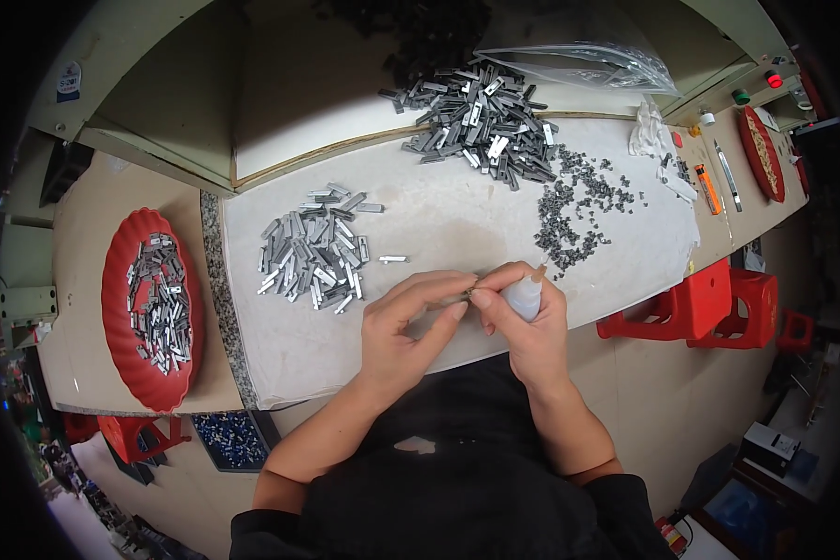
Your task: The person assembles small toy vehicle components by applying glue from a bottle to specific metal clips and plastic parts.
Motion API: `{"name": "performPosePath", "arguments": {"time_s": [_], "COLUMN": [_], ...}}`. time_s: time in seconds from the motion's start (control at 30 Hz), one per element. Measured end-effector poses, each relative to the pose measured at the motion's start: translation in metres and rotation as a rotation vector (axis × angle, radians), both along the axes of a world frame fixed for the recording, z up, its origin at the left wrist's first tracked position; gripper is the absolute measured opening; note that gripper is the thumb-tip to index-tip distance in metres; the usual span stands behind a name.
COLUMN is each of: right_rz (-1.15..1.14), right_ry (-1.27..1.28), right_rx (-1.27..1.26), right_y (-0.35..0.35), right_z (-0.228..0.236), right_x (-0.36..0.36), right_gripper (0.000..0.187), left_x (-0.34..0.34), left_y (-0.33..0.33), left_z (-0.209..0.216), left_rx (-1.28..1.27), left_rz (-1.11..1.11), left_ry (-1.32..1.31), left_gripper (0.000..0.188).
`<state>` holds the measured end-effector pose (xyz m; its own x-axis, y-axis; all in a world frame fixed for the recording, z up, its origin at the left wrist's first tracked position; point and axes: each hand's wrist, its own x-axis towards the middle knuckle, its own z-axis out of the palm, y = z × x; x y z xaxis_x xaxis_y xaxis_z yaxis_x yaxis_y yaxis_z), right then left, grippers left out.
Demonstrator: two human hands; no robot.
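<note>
My left hand [399,329] and my right hand [538,338] meet at the near edge of the white-covered table. Pinched between their fingertips is a small metal piece [468,295], mostly hidden by the fingers. Tucked in my right hand is a translucent white squeeze bottle [524,299] with a brownish tip. To the left of my hands lies a loose pile of slim grey metal pieces [310,254], with one single piece [394,259] apart from it. Small dark metal parts [569,229] are scattered beyond my right hand.
A larger heap of grey metal pieces [485,121] stands at the back, near a clear plastic bag [588,67]. A red scalloped tray [119,308] of pieces sits at left. An orange cutter [708,189] lies at right. Red stools [695,303] stand below the table edge.
</note>
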<state>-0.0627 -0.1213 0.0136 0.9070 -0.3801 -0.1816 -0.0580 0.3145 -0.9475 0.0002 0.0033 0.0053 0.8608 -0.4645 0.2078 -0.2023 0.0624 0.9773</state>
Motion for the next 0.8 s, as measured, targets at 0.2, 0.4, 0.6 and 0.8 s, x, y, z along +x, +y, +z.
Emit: {"name": "performPosePath", "arguments": {"time_s": [0.2,0.4,0.6,0.8], "right_rz": [-0.077,-0.050,-0.006,0.077], "right_ry": [-0.062,-0.064,0.023,0.107], "right_rx": [-0.165,-0.270,-0.282,-0.243], "right_y": [0.000,0.000,-0.006,-0.012], "right_z": [0.004,0.008,0.010,0.012], "right_x": [-0.006,-0.004,-0.004,-0.004], "right_gripper": [0.008,0.008,0.006,0.005], "left_x": [0.000,-0.001,-0.001,-0.003], "left_y": [0.001,0.000,-0.002,-0.002], "left_z": [-0.003,-0.003,-0.001,-0.004], "left_rx": [0.052,0.047,0.099,0.133], "left_rz": [0.020,0.038,0.037,0.035], "left_ry": [-0.086,-0.132,-0.261,-0.312], "left_gripper": [0.013,0.013,0.015,0.016]}}
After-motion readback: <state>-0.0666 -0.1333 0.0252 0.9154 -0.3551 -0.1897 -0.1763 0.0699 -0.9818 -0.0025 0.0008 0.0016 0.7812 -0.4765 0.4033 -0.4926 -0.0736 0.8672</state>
